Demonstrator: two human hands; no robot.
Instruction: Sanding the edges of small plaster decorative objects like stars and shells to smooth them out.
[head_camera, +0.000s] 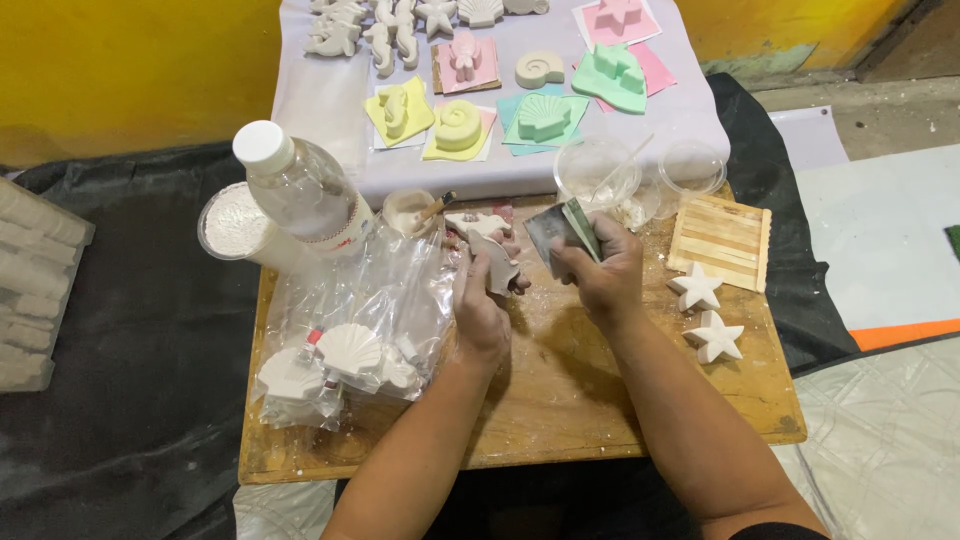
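Centrally, both hands, board edges apart

A crumpled clear plastic bag (345, 330) lies on the near left of the tabletop (560, 400), holding white shell casts. Just beyond it, a clear bottle (300, 185) leans, wearing a white label with red print (345, 235).

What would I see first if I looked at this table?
Two hands meet in the middle of the wooden board: the left hand holds a white plaster figure, and the right hand holds a folded grey sheet against it. Behind them, pastel plaster shapes lie on a pale cloth. Two white plaster stars lie at the board's right.
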